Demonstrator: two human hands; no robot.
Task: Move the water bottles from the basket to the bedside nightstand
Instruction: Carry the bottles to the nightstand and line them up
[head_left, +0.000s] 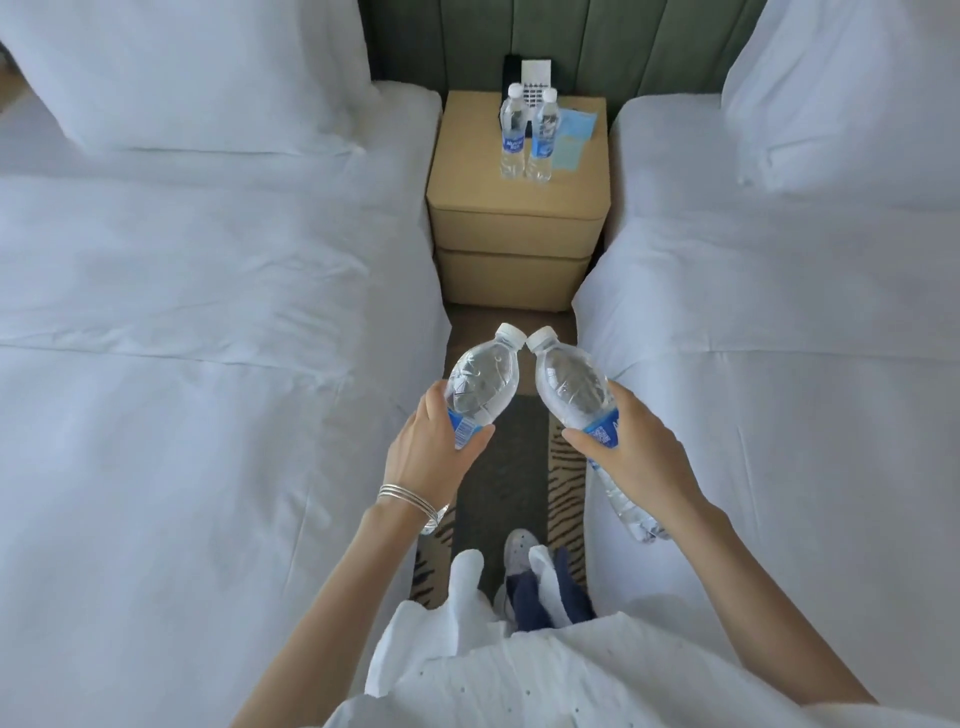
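Note:
My left hand (431, 457) grips a clear water bottle (483, 379) with a white cap and blue label, tilted forward. My right hand (634, 452) holds a second such bottle (569, 384), also tilted; the two caps nearly touch. Both are held in the aisle between two beds, short of the tan nightstand (467, 171). Two more bottles, one on the left (512, 135) and one on the right (543, 137), stand upright side by side on its top. No basket is in view.
White beds flank the narrow aisle, one on the left (208, 312) and one on the right (779, 312). A telephone (530, 83) stands at the back of the nightstand and a light blue card (571, 137) lies to the right of the bottles. Patterned carpet (566, 483) runs underfoot.

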